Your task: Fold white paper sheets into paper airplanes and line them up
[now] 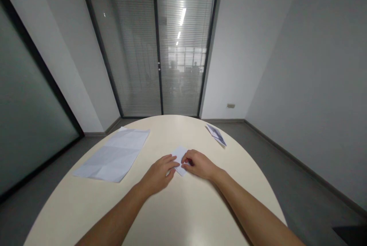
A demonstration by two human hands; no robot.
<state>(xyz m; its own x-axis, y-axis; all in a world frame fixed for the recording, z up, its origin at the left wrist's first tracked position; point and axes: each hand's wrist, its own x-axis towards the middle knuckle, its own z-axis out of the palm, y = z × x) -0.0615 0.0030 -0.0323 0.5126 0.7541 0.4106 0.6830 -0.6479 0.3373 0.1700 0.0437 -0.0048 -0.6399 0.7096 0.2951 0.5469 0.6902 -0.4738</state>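
Right now both hands meet on a small folded paper (180, 159) near the middle of the round cream bench (177, 215). That paper is white, folded down to a compact flat shape, and lies flat on the bench top with one corner pointing toward twelve o'clock.

From seven o'clock, the left hand (159, 173) reaches in, palm down, fingers (171, 166) loosely curled and pressing on the paper's nine o'clock edge; it is neither spread wide nor fisted, and whether it pinches the paper or only rests on it cannot be told. From five o'clock, the right hand (198, 165) comes in, also palm down, with fingers bent inward and fingertips on the paper's three o'clock edge (the thumb is tucked out of sight, so a true grip cannot be confirmed). The two sets of fingertips sit just beside each other over the paper.

At ten o'clock from the hands, well apart, a large creased sheet (113, 155) lies spread flat, its fold lines showing. At one o'clock, near the far rim of the bench, rests a folded paper piece (216, 135) with darker shading on it. Beyond the bench stands a glass door with closed blinds (156, 47).
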